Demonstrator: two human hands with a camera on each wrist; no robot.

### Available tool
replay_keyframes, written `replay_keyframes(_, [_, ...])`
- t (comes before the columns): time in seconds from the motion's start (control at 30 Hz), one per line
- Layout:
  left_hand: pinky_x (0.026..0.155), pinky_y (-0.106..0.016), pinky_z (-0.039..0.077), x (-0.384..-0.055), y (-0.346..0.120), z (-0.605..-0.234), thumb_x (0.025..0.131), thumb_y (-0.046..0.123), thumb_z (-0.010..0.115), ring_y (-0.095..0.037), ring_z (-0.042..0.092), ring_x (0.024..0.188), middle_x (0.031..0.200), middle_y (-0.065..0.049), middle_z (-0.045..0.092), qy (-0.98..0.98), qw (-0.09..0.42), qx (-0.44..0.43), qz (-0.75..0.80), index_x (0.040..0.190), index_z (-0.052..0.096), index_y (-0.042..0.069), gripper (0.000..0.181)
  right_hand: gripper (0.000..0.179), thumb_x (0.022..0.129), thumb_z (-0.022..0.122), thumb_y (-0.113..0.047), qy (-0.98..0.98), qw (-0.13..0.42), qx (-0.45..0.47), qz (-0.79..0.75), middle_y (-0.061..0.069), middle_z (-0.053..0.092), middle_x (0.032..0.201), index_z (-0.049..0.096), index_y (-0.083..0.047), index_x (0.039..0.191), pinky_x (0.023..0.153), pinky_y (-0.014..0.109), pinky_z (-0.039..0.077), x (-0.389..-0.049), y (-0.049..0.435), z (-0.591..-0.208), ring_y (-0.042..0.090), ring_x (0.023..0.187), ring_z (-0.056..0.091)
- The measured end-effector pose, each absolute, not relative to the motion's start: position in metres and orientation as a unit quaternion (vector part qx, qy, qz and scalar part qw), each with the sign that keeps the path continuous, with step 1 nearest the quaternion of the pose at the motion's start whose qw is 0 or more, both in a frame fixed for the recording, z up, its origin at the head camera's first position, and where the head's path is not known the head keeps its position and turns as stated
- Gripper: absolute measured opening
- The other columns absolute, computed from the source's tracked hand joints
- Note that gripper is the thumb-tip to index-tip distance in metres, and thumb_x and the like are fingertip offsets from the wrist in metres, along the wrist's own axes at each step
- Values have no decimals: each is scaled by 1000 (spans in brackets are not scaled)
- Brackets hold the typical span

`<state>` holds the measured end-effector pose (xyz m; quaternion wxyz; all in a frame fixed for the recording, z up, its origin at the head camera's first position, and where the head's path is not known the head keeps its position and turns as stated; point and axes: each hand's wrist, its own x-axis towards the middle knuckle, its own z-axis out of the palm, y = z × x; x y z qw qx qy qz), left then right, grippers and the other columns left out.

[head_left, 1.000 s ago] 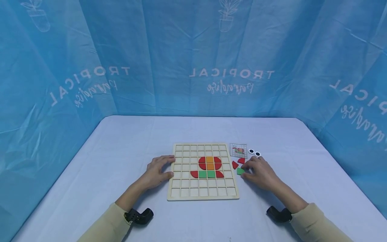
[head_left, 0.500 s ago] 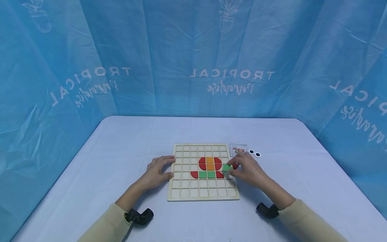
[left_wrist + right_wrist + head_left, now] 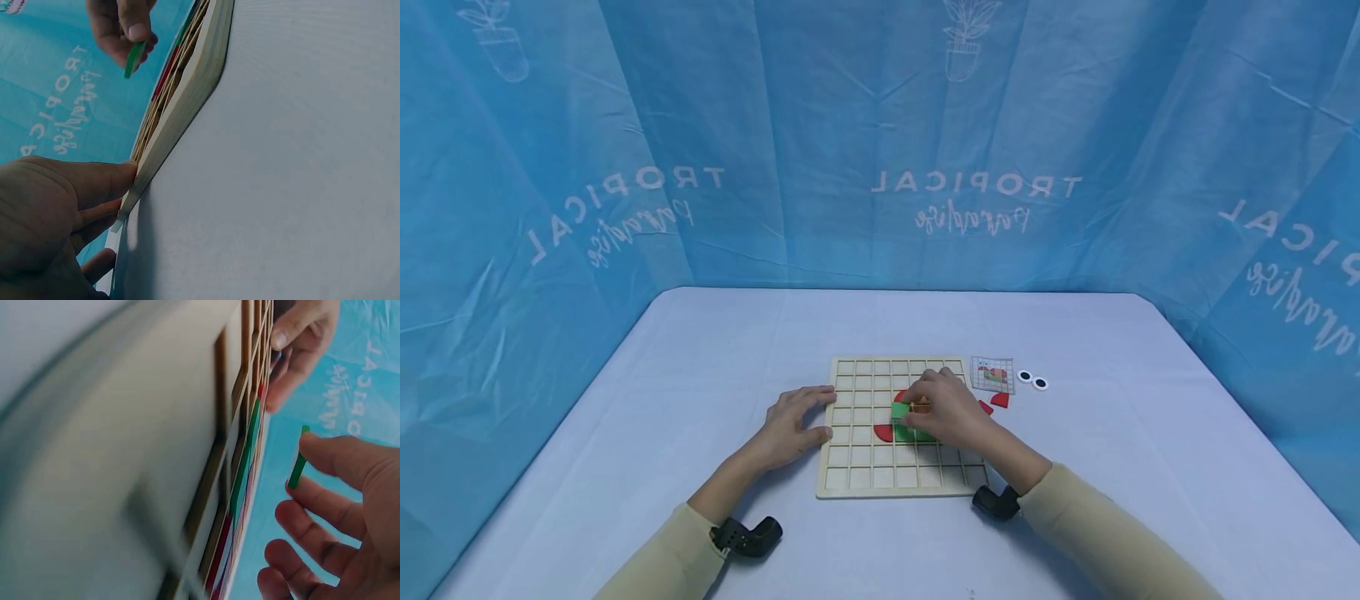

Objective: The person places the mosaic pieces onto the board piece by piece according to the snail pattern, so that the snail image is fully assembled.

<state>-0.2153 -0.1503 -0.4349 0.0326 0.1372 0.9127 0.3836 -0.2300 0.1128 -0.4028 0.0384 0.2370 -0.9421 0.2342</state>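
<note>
My right hand pinches a green square tile between thumb and index finger. It hangs above the wooden grid board, tilted on edge in the right wrist view. The right hand covers most of the red, orange and green tiles lying in the grid. A red quarter-circle tile shows in a cell left of the green tiles. My left hand rests at the board's left edge, thumb and fingers spread and touching the rim. The left wrist view also shows its thumb against the board's side.
Right of the board lie a small printed pattern card, two white discs with black centres and loose red tiles. A white cloth covers the table, and a blue printed curtain stands behind it.
My right hand has picked up the green tile from the table right of the board and carried it left over the grid. The left hand has stayed in place.
</note>
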Motion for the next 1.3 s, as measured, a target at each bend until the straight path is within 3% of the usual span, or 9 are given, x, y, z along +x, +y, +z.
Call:
replay_keyframes(0.4, [111, -58, 14, -217, -150, -434, 84, 15, 68, -33, 25, 139, 147, -6, 42, 911, 35, 139, 387, 133, 52, 8, 52, 26, 79, 75, -27, -939, 16, 261, 223, 0, 66, 94, 73, -13, 101, 73, 29, 40, -243, 91, -410, 13, 84, 48])
replay_keyframes(1.3, [112, -59, 13, -216, -151, -435, 84, 14, 68, -33, 25, 139, 147, -6, 42, 910, 33, 139, 388, 132, 53, 9, 51, 28, 79, 75, -30, -944, 33, 258, 203, 0, 64, 96, 72, -14, 102, 72, 29, 41, -239, 87, -411, 15, 85, 46])
